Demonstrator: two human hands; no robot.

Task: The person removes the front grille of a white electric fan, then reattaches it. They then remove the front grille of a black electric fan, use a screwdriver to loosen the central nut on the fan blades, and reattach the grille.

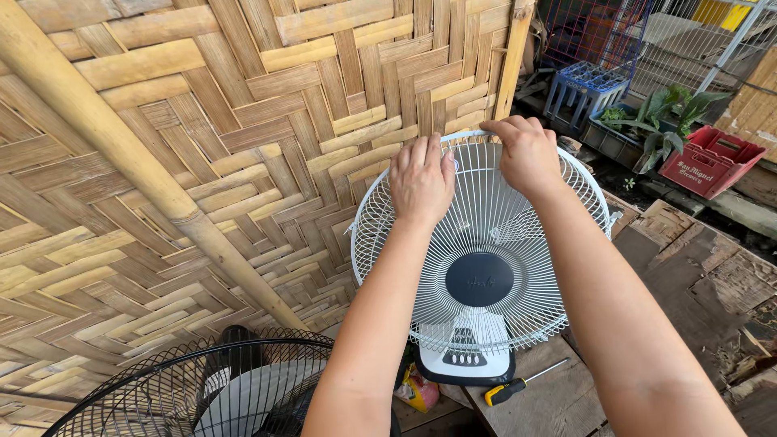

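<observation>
I'm seeing a white fan (486,267) showing a dark grey hub, a black fan (218,388) beside it, a yellow-handled screwdriver (518,387), a red crate (712,160), and a tan herringbone-woven wall (202,162).

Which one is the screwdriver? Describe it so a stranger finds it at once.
Start at the white fan standing against the woven bamboo wall. Just right of its base, on the wooden boards, lies the screwdriver, the only thin tool there, with a yellow-and-black handle.

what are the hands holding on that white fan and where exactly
Both hands grip the white fan's front wire guard at its top rim: the left hand just left of the top, the right hand at the very top edge.
</observation>
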